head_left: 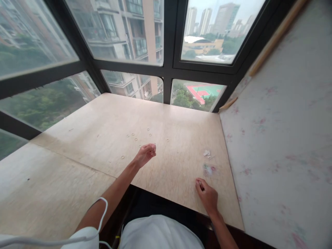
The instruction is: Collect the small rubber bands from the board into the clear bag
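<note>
Over the middle of the board my left hand (146, 154) is closed in a pinch. The edge of a small thin ring (155, 144) shows at its fingertips. Several more thin gold-coloured rings lie scattered nearby, among them one ring (122, 157) to the left of the hand and another ring (167, 140) to its right. My right hand (208, 195) rests low near the front edge with its fingers curled together; whatever they hold, if anything, is hidden. Just beyond it lies a small clear packet (208, 169) with red, green and white bits showing.
A little heap of white scraps (206, 153) lies past the packet. The pale wooden surface (181, 173) meets dark-framed windows (168, 69) at the back and a flowered wall (272, 138) on the right. A white cable (105, 214) loops by my left arm.
</note>
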Demonstrator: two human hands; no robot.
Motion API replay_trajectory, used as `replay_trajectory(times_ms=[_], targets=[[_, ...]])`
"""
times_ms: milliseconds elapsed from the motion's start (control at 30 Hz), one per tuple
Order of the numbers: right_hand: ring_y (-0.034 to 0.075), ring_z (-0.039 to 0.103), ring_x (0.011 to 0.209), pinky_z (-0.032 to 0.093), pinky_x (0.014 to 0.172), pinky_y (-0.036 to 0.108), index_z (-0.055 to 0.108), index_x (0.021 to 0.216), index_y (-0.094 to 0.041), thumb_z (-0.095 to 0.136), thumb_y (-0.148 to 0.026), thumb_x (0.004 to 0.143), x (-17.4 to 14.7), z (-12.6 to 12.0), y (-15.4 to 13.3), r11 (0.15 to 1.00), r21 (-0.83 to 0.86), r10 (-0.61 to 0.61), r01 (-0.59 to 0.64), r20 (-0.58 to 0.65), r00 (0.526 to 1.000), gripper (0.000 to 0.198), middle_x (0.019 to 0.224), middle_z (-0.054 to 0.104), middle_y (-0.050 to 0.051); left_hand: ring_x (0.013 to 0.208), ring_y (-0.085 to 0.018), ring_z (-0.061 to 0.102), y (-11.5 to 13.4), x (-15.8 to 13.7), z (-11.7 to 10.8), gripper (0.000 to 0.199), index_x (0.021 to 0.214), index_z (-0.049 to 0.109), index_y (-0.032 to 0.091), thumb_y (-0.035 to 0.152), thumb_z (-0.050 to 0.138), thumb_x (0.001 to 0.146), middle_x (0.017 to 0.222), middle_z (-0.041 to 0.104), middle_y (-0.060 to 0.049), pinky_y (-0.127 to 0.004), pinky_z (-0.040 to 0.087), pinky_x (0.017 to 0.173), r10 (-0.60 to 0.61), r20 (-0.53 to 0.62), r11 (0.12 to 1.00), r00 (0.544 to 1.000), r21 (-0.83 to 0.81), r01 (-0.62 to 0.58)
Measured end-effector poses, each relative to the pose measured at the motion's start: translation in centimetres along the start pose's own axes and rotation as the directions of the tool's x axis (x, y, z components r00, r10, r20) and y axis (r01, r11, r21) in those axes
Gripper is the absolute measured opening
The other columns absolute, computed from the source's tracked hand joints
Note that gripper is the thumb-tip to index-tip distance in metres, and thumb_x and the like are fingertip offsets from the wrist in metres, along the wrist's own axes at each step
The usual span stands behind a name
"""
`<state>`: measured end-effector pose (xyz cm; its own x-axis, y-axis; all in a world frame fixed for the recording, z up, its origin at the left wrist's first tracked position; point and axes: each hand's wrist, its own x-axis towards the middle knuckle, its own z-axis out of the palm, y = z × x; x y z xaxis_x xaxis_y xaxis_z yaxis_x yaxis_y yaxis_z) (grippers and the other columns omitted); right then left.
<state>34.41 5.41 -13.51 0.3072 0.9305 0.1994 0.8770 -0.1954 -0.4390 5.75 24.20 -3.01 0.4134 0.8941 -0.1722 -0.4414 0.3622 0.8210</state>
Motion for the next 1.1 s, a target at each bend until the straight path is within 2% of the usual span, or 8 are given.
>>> replay_trajectory(times_ms=[133,300,467,600,700,800,900,1100], targets=[[0.014,0.062,0.054,0.037,0.054,0.021,0.072,0.093,-0.021,0.036,-0.045,0.09,0.1,-0.2,-0.1,0.999,0.048,-0.002,0.002,0.008,1.0,0.044,0.064,0.068,0.003,0.049,-0.004,0.038,-2.8,1.6,4.5,0.021,0.064,0.058,0.013,0.026,0.074,0.066,0.056,0.045,0.004,-0.02,0.033,0.051,-0.056,0.031,0.997,0.998,0.051,0.054],[0.013,0.062,0.055,0.034,0.054,0.021,0.071,0.093,-0.022,0.04,-0.038,0.089,0.3,-0.8,-0.5,0.998,0.056,-0.014,0.012,0.029,0.999,0.035,0.062,0.068,0.001,0.052,-0.006,0.043,-6.6,4.1,10.0,0.021,0.071,0.067,0.013,0.032,0.073,0.066,0.057,0.054,0.001,-0.019,0.032,0.05,-0.023,0.041,0.884,0.999,0.468,0.001],[0.013,0.062,0.057,0.033,0.056,0.021,0.069,0.096,-0.023,0.043,-0.031,0.089,0.4,-1.5,-1.1,1.0,0.025,-0.018,0.017,0.068,0.998,0.029,0.065,0.069,0.0,0.059,-0.01,0.052,-11.0,5.9,15.4,0.018,0.077,0.069,0.013,0.029,0.062,0.073,0.068,0.064,-0.004,-0.021,0.037,0.053,0.032,0.216,0.638,0.976,0.747,-0.186],[0.012,0.061,0.058,0.032,0.056,0.021,0.068,0.095,-0.024,0.044,-0.028,0.088,0.6,-2.0,-1.3,1.0,0.005,-0.003,0.003,0.099,0.995,0.025,0.067,0.069,-0.001,0.067,-0.013,0.056,-13.7,6.8,18.4,0.013,0.077,0.07,0.017,0.023,0.059,0.075,0.076,0.066,-0.004,-0.024,0.042,0.063,0.018,0.444,0.282,0.896,0.857,-0.431],[0.012,0.061,0.058,0.031,0.056,0.021,0.067,0.093,-0.023,0.044,-0.027,0.088,0.8,-2.1,-1.3,1.0,-0.002,0.002,-0.001,0.115,0.993,0.024,0.068,0.069,-0.001,0.073,-0.015,0.058,-15.0,7.4,19.8,0.013,0.077,0.069,0.018,0.026,0.059,0.077,0.078,0.066,-0.005,-0.026,0.043,0.067,-0.079,0.499,0.083,0.863,0.866,-0.493],[0.013,0.062,0.059,0.031,0.056,0.022,0.067,0.095,-0.023,0.043,-0.026,0.089,0.9,-2.0,-1.1,1.0,0.002,0.007,-0.007,0.115,0.993,0.025,0.069,0.069,-0.001,0.078,-0.018,0.059,-16.1,7.9,20.6,0.016,0.081,0.069,0.019,0.028,0.057,0.079,0.083,0.066,-0.006,-0.027,0.044,0.069,-0.162,0.49,-0.035,0.856,0.864,-0.502],[0.013,0.062,0.06,0.031,0.056,0.022,0.066,0.096,-0.024,0.043,-0.027,0.089,0.9,-1.9,-0.9,1.0,0.01,0.01,-0.012,0.107,0.994,0.025,0.07,0.07,-0.001,0.083,-0.02,0.06,-17.0,8.4,20.8,0.016,0.083,0.069,0.019,0.027,0.056,0.079,0.087,0.065,-0.007,-0.028,0.045,0.071,-0.195,0.475,-0.089,0.858,0.863,-0.498],[0.013,0.062,0.06,0.032,0.056,0.022,0.066,0.097,-0.024,0.044,-0.027,0.088,0.9,-1.7,-0.7,1.0,0.025,0.011,-0.013,0.097,0.995,0.024,0.071,0.07,-0.001,0.083,-0.021,0.061,-17.6,8.8,20.9,0.017,0.085,0.068,0.018,0.026,0.055,0.079,0.086,0.066,-0.008,-0.029,0.045,0.071,-0.22,0.457,-0.108,0.862,0.867,-0.487]])
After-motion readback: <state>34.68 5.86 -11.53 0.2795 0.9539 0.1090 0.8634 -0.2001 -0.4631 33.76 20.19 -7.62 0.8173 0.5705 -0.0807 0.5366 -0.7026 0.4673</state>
